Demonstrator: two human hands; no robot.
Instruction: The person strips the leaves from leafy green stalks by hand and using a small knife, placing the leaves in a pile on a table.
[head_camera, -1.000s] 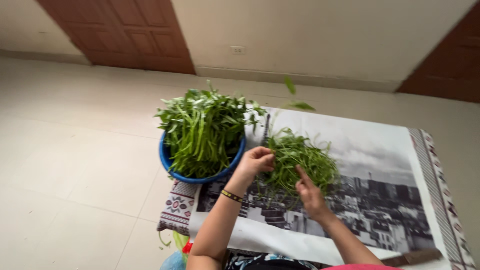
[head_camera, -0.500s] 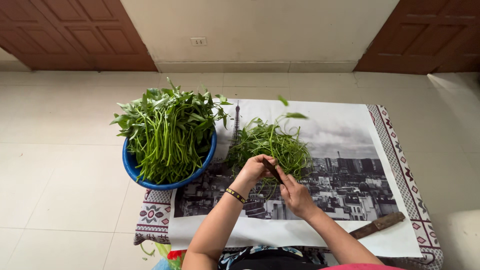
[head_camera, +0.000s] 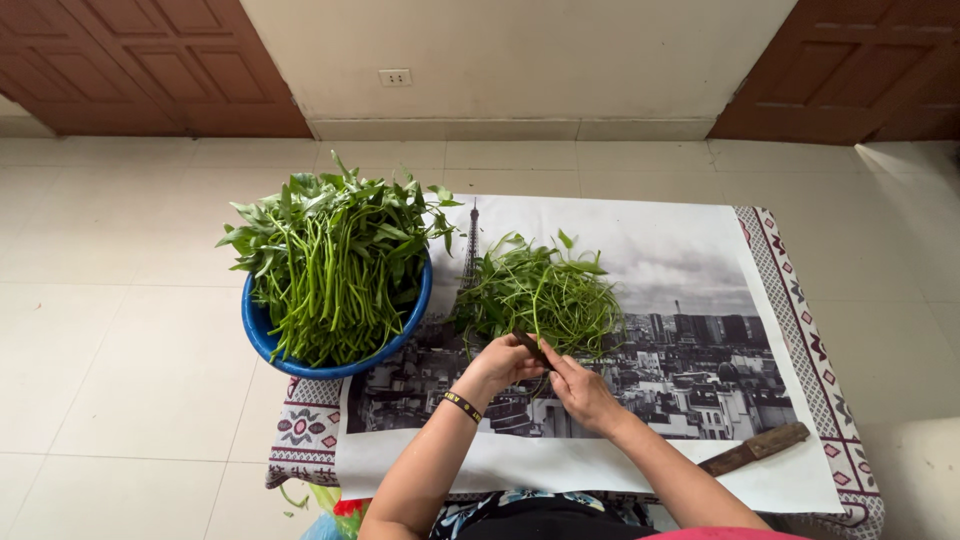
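Cream floor tiles are stretching around one low desk, which is wearing one patterned cloth under one black-and-white cityscape sheet; that sheet is serving as the landmark for everything else. At the sheet's left edge one blue bowl is sitting, heaped with long-stemmed leafy greens that look untouched. On the middle of the sheet, just right of the bowl, one loose pile of thin picked stems is lying. At the near edge of that pile, the left hand and the right hand are meeting, fingers curled and pinching what looks like one short dark stem between them; how tightly each hand is gripping it cannot be told exactly. One dark band is circling the left wrist. Near the sheet's bottom right corner one wooden-handled knife is resting, well apart from both hands. Judging by the two heaps, the sorting seems less than half done: the bowl is holding far more than the pile.
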